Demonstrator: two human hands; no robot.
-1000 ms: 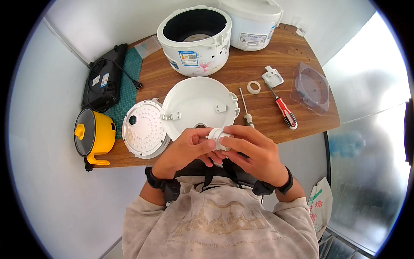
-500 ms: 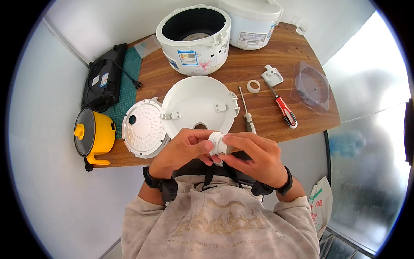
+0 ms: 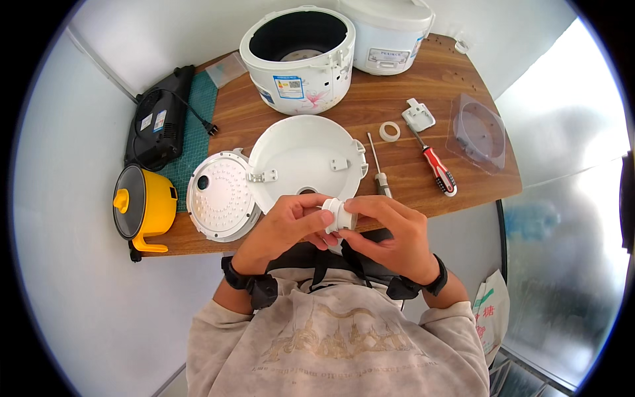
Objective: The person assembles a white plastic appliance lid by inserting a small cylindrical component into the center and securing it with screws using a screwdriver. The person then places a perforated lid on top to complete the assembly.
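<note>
Between both hands, just off the table's near edge, I hold a small white cylindrical plastic part (image 3: 340, 216). My left hand (image 3: 294, 225) closes around its left end with the thumb on top. The thumb and fingers of my right hand (image 3: 390, 228) pinch its right end. Right beyond my hands lies a white rice cooker lid shell (image 3: 297, 149), hollow side up, with a round hole near its close edge. A round white perforated inner cover (image 3: 221, 192) leans against the shell's left side.
An open rice cooker body (image 3: 304, 86) and a second white cooker (image 3: 390, 40) stand at the back. A grey-handled screwdriver (image 3: 382, 184), white ring (image 3: 389, 132), red screwdriver (image 3: 439, 171), white bracket (image 3: 419, 116) and clear plastic tray (image 3: 476, 132) lie right. A yellow pot (image 3: 155, 205) stands left.
The white part has shifted slightly to the right and turned a little between my fingers. My right fingers have moved slightly along it; the things on the table stay put.
</note>
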